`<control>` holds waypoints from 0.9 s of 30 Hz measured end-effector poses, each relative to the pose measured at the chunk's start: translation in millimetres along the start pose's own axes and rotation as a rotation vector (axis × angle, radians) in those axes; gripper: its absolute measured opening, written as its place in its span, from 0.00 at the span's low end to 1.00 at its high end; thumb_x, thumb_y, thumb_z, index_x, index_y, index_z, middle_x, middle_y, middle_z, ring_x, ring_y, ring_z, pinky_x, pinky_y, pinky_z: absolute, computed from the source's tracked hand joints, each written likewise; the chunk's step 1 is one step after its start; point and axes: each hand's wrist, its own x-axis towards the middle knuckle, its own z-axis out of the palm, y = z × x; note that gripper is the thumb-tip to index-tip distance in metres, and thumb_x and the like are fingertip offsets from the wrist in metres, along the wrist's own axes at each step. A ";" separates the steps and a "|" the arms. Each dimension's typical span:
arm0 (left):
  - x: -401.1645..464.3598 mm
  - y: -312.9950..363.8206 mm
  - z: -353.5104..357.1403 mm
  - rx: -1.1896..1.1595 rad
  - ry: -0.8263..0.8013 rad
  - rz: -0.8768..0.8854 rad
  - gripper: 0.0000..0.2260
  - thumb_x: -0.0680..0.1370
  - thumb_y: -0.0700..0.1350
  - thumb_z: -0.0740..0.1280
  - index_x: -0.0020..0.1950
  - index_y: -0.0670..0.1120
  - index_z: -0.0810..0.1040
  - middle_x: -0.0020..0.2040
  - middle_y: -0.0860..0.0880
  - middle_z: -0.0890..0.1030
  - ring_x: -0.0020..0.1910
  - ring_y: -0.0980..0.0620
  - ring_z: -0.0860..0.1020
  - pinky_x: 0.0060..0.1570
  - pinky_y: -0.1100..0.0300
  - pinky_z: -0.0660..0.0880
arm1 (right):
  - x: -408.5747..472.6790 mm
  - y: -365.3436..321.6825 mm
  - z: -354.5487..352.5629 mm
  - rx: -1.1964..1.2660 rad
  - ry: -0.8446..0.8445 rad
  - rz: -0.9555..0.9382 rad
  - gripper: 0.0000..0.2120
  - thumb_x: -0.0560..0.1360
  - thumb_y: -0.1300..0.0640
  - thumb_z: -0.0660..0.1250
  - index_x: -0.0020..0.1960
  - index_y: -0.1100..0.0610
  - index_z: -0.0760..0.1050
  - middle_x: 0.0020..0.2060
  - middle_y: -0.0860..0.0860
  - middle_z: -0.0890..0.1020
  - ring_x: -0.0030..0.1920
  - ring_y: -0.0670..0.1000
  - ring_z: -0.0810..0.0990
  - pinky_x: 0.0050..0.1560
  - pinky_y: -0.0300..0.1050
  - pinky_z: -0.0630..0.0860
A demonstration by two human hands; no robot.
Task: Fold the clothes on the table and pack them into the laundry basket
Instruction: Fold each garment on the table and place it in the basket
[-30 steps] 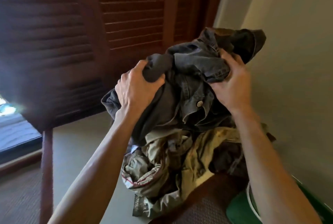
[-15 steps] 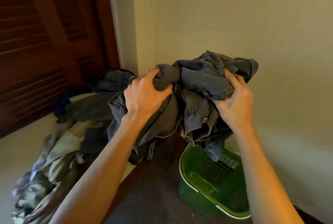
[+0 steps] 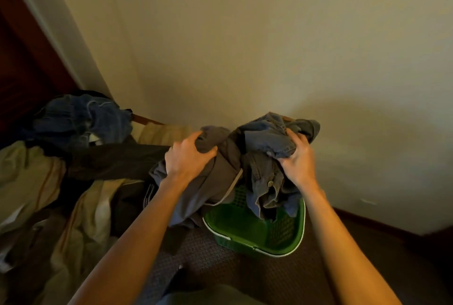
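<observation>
Bundle: grey and blue denim clothes (image 3: 247, 165) are bunched together, not neatly folded, and held up directly over the basket, their lowest folds hanging down inside its rim.
Left grip: the left hand (image 3: 188, 157) has its fingers curled round the grey cloth at the bundle's left shoulder, thumb pressed into the fabric.
Right grip: the right hand (image 3: 297, 161) clutches the blue denim on the right side, fingers closed over a thick fold.
Change: a second ago this bundle was held high in front of a dark louvred door, above a heap of pale garments; half a second ago it had swung across with the basket just showing beneath. Now it sits lower and squarely over the basket.
Meaning: my judgement is that packing is in hand, with only the drop or press-down left for this load, though the folding looks skipped.
Basket: one green laundry basket (image 3: 289, 238) stands on the dark carpet by the wall; I see nothing lying in its bottom.
Remaining clothes: one loose pile (image 3: 61, 182) stays on the surface to the left, well apart from the basket; at least a blue denim piece, a dark one and several beige ones, exact number unclear.
Hands: two, both busy.
</observation>
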 end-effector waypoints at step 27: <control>35.3 16.9 154.1 -0.439 -0.569 -0.129 0.37 0.74 0.68 0.67 0.79 0.58 0.61 0.76 0.49 0.69 0.74 0.44 0.68 0.70 0.48 0.69 | -43.7 102.4 64.0 0.067 -0.183 0.543 0.09 0.76 0.63 0.67 0.57 0.60 0.77 0.41 0.52 0.78 0.49 0.55 0.79 0.52 0.43 0.73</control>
